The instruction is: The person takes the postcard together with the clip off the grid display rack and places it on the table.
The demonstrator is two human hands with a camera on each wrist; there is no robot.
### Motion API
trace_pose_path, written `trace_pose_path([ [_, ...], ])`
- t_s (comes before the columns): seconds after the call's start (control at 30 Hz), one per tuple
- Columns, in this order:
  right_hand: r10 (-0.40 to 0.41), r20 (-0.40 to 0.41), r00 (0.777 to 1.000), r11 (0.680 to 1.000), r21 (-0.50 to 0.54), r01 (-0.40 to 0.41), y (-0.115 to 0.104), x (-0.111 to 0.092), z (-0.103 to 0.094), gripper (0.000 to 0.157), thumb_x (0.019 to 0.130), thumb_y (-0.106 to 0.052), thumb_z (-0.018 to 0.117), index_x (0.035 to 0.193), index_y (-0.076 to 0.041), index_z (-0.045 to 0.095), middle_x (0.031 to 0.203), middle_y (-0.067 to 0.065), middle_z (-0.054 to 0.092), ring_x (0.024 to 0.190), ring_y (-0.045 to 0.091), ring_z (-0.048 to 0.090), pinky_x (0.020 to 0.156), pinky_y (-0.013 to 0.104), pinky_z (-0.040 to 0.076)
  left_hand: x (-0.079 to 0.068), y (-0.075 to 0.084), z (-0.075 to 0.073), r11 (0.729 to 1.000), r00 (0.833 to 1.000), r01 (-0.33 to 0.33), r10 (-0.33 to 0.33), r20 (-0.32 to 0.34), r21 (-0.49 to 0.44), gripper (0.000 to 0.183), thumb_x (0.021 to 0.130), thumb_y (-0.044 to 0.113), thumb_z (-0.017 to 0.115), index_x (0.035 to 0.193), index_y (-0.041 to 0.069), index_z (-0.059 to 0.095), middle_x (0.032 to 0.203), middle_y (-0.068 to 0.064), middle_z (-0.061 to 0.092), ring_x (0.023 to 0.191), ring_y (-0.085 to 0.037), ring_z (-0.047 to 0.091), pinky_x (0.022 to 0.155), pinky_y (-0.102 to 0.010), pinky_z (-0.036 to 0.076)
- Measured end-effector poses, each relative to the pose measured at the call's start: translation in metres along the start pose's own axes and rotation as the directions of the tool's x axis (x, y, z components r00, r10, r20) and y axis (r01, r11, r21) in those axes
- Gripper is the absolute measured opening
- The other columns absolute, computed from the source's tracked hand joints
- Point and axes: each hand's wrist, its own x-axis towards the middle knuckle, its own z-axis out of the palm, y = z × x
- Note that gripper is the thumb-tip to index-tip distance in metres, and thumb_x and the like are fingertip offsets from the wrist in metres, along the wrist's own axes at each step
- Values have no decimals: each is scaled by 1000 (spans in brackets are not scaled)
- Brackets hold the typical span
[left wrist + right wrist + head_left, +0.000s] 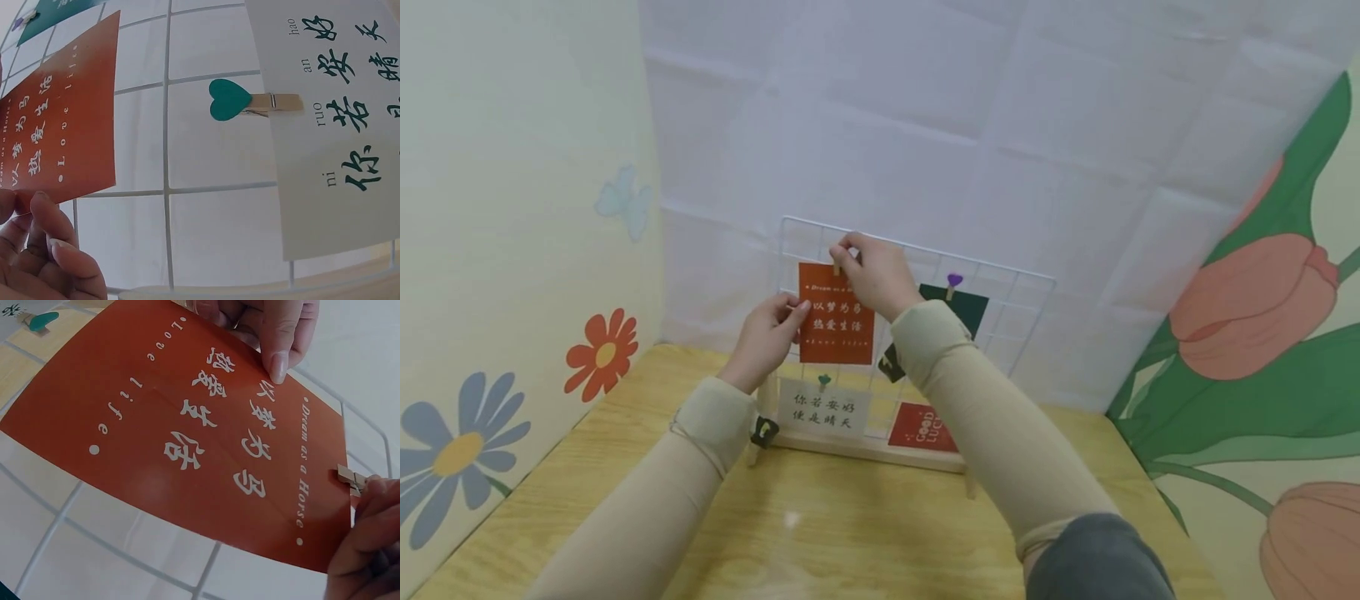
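In the head view, the left hand (763, 340) pinches the left edge of an orange-red calligraphy card (838, 352), presumably to steady it against the upper left of the white wire grid (977, 262). The right hand (880, 273) closes thumb and fingers on a small wooden clothespin (837, 270) at the card's top edge, where a clip can hang it upright.

The left wrist view shows the left thumb and fingertips together near the card's margin, leaving most lettering uncovered. Beside it, a teal heart clothespin (231, 100) clips a pale calligraphy card (337, 219).

In the right wrist view, the clothespin's tip overlaps the orange-red card's top border; whether it also bites a wire, I cannot tell.
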Motion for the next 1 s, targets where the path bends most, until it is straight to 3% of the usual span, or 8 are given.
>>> trace_pose_path([
  [0.4, -37, -4, 999, 999, 19, 37, 0, 0, -1, 28, 111, -35, 47, 99, -14, 62, 81, 4, 62, 68, 17, 55, 63, 31, 48, -1, 1, -5, 1000, 1000, -5, 5, 13, -5, 40, 110, 38, 49, 116, 0, 60, 96, -14, 65, 88, -26, 58, 71, -35, 46],
  [0.6, -20, -57, 998, 991, 129, 27, 1, -1, 2, 27, 111, -35, 47, 101, -14, 61, 83, 5, 60, 71, 19, 56, 64, 32, 48, -3, -1, -9, 997, 997, -38, 42, 59, -72, 35, 110, 33, 50, 111, 0, 60, 83, -10, 58, 77, -24, 53, 67, -32, 43],
  [0.73, -18, -86, 996, 980, 195, 35, 1, -4, 5, 27, 110, -39, 48, 107, -15, 62, 86, 3, 61, 73, 19, 58, 65, 32, 49, -8, 0, -12, 991, 994, -45, 57, 98, -126, 32, 111, 30, 50, 110, 0, 59, 83, -8, 56, 75, -20, 51, 71, -35, 46],
  [1.0, -49, -143, 989, 970, 230, 81, 0, -7, 5, 30, 111, -39, 47, 116, -14, 63, 89, 2, 61, 74, 18, 58, 66, 31, 50, -12, 3, -17, 986, 991, -91, 104, 87, -138, 31, 111, 30, 49, 107, 0, 58, 82, -8, 54, 74, -19, 49, 67, -32, 44],
])
